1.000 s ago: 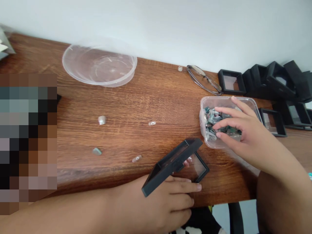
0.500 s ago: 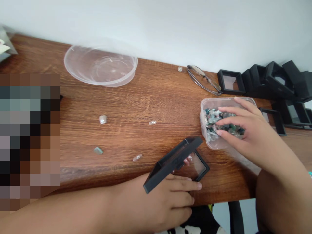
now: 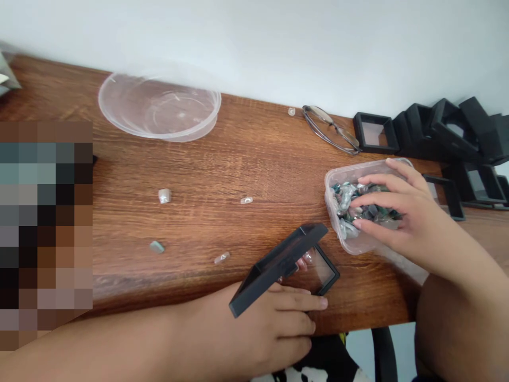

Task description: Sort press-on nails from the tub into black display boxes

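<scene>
Compared with half a second ago, the right hand [image 3: 401, 223] stays in the same spot. Its fingers [image 3: 368, 200] are still spread and slightly curled over the small stones [image 3: 345, 201] in the clear tub [image 3: 352, 244]. The tub's near corner has slid slightly toward the front edge of the desk [image 3: 246, 159]. Whether a stone is pinched between thumb and fingers cannot be told; the fingertips rest on the pile, and the thumb lies against its near side.

The left hand [image 3: 274, 323] has not moved. It still grips the black case [image 3: 286, 265], with the forefinger stretched along the near edge of the base and another fingertip showing pink through the clear window under the raised lid. The lid stands tilted open, hinged at the left and lifted toward the tub, and its high corner comes close to the tub's near wall without touching it.

Farther out on the desk, four loose stones lie well apart: one pale [image 3: 164, 196], one clear [image 3: 246, 200], one greenish [image 3: 157, 246] and one near the case [image 3: 221, 258]. A round clear bowl [image 3: 159, 109] sits at the back left. A pair of glasses [image 3: 330, 130] lies behind the tub, and beside them black frames [image 3: 449, 130] are piled along the wall at the right.
</scene>
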